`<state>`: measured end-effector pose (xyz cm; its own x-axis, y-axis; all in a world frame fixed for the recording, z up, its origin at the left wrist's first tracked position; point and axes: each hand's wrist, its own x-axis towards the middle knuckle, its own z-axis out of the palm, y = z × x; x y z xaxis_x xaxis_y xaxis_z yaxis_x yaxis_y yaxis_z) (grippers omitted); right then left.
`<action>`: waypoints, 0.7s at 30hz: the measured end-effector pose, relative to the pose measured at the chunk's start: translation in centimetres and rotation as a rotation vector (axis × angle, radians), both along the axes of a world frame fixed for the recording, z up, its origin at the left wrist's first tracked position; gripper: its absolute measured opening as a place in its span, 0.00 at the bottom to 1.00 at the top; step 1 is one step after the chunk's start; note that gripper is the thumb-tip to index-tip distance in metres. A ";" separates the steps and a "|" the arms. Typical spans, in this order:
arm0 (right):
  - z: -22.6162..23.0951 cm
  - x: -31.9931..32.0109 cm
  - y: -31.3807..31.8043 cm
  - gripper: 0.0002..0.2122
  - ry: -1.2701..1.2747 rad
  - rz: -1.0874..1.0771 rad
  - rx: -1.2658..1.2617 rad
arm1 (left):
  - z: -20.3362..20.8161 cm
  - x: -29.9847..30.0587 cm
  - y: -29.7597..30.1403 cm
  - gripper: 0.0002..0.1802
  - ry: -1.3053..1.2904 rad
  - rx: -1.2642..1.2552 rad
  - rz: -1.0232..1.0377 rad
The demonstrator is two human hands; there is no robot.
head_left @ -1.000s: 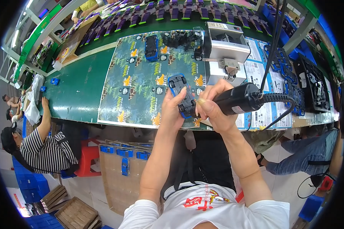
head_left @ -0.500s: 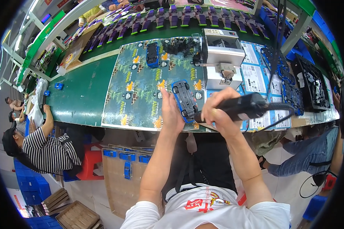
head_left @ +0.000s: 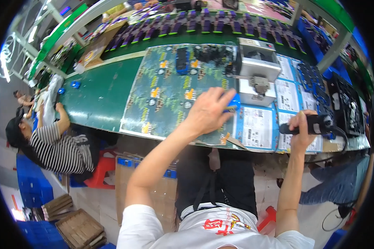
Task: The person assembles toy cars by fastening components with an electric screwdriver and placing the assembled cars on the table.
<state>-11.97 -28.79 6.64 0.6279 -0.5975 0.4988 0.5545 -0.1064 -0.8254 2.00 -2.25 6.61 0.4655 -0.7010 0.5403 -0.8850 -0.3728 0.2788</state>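
My left hand [head_left: 211, 111] is closed over a blue toy car [head_left: 235, 102], just in front of a white-and-grey metal box machine [head_left: 258, 68]. The hand covers most of the car; a blue end shows past the fingers. To the right, my right hand [head_left: 302, 128] grips a black electric screwdriver [head_left: 318, 124] lying sideways above printed blue-and-white sheets [head_left: 254, 128]. A black cable runs from its right end. Another blue toy car [head_left: 182, 61], dark underside up, lies farther back on the animal-print sheet [head_left: 147, 97].
Black parts [head_left: 212, 54] lie beside the machine. At right are several blue car pieces [head_left: 309, 79] and a black bin [head_left: 345, 103]. Purple-and-green items [head_left: 205, 23] line the back. A person in a striped shirt [head_left: 62, 147] sits at left; a carton [head_left: 145, 182] stands below the table edge.
The screwdriver has moved right, away from the toy car. My left hand has turned over, palm down, and shifted the car toward the machine. The head view has also shifted.
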 end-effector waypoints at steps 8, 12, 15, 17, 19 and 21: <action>-0.9 -0.3 -1.1 0.05 -0.002 0.027 -0.029 | -0.3 5.3 13.3 0.48 -0.258 0.564 0.088; -1.3 0.1 -1.1 0.05 0.002 0.068 -0.052 | 0.7 6.3 25.0 0.55 -0.281 0.676 0.482; -1.5 0.2 -1.0 0.06 0.004 0.090 -0.056 | -0.8 4.1 27.6 0.55 -0.200 0.544 0.607; -1.8 0.0 -1.2 0.06 0.022 0.088 -0.058 | -2.6 2.3 25.7 0.52 -0.153 0.414 0.565; -1.8 -0.1 -1.2 0.06 0.026 0.061 -0.066 | -3.4 0.5 21.4 0.41 -0.191 0.225 0.469; -1.7 -0.6 -1.4 0.05 0.020 0.037 -0.071 | -4.4 -0.9 15.6 0.35 -0.176 0.045 0.322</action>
<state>-12.61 -30.21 4.90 0.6594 -0.5371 0.5261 0.5425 -0.1446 -0.8275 1.09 13.31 2.25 0.5685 -0.5588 0.6039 -0.7536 -0.6481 0.1098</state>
